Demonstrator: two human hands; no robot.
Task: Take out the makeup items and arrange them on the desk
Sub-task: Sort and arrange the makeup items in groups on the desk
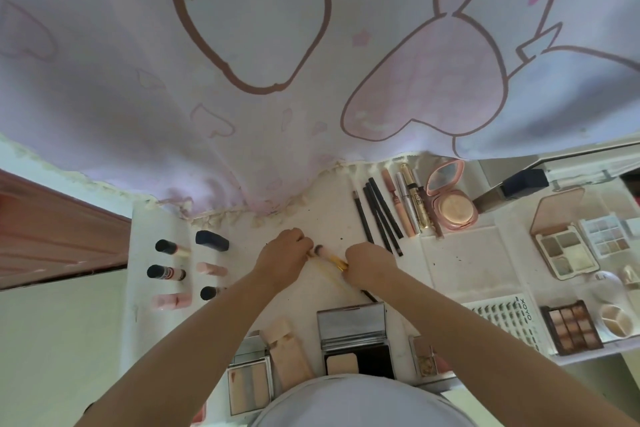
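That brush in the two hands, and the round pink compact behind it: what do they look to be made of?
The brush seems to have a soft pale bristle head and a shiny gold collar, probably metal or metallic-coated plastic; its handle is hidden by the right hand. The left hand grips near the head. The compact looks like glossy pink plastic, with a mirror in its raised lid reflecting light and pressed powder in its base.

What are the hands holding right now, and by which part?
Both hands hold makeup brushes. The right hand grips the gold handle end; the left hand's fingers pinch near the bristle head. How many brushes cannot be told.
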